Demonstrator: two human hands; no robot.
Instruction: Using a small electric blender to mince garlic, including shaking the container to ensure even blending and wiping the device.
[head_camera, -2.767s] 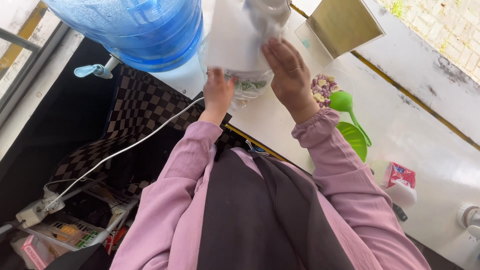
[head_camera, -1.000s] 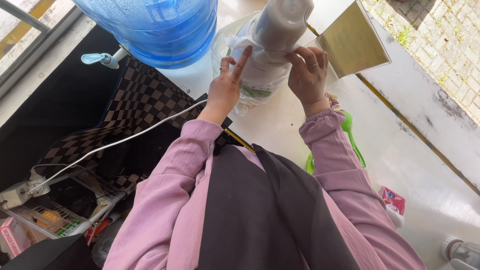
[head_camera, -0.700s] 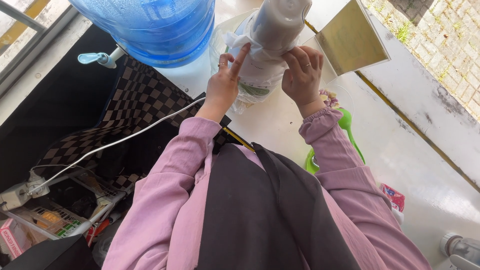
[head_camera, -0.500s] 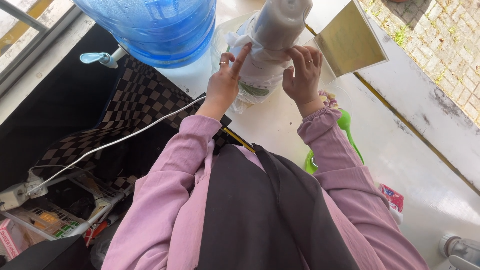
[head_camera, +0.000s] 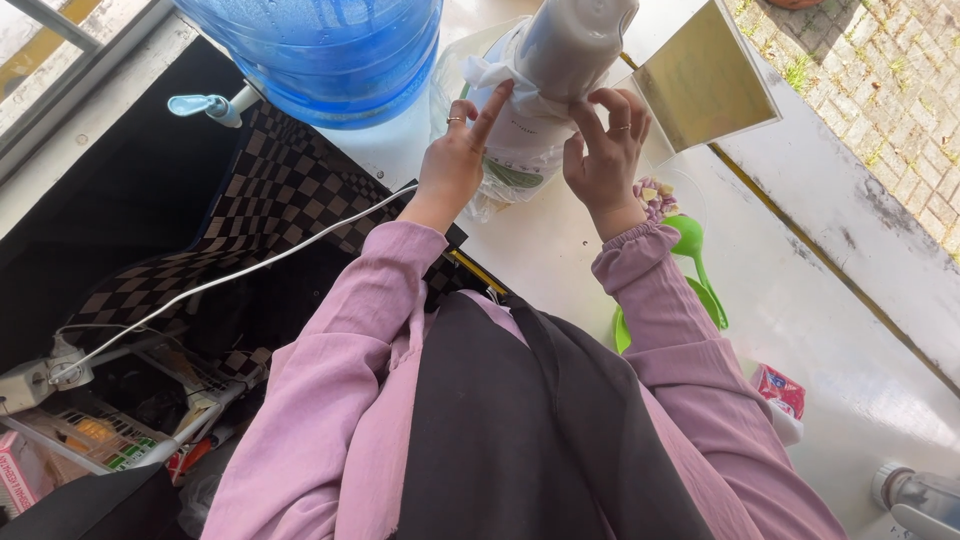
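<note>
A tall pale jar (head_camera: 572, 45) wrapped in white cloth and clear plastic stands on the white counter (head_camera: 560, 250) in front of me. My left hand (head_camera: 462, 150) touches its left side, index finger raised against the white cloth (head_camera: 495, 78). My right hand (head_camera: 605, 155) is at its right side, fingers spread and curled toward the wrap. Neither hand fully grips the jar. Both arms wear pink sleeves.
A big blue water bottle (head_camera: 320, 50) with a tap (head_camera: 205, 105) stands at left. A tan square board (head_camera: 705, 80), a green spoon (head_camera: 700, 260), a checkered cloth (head_camera: 270, 200), a white cable (head_camera: 230, 280) and a small red-and-white packet (head_camera: 782, 392) lie around.
Earlier both hands held the wrapped jar higher and close to the camera. Now it stands lower on the counter and the fingers work at the wrap with small movements.
</note>
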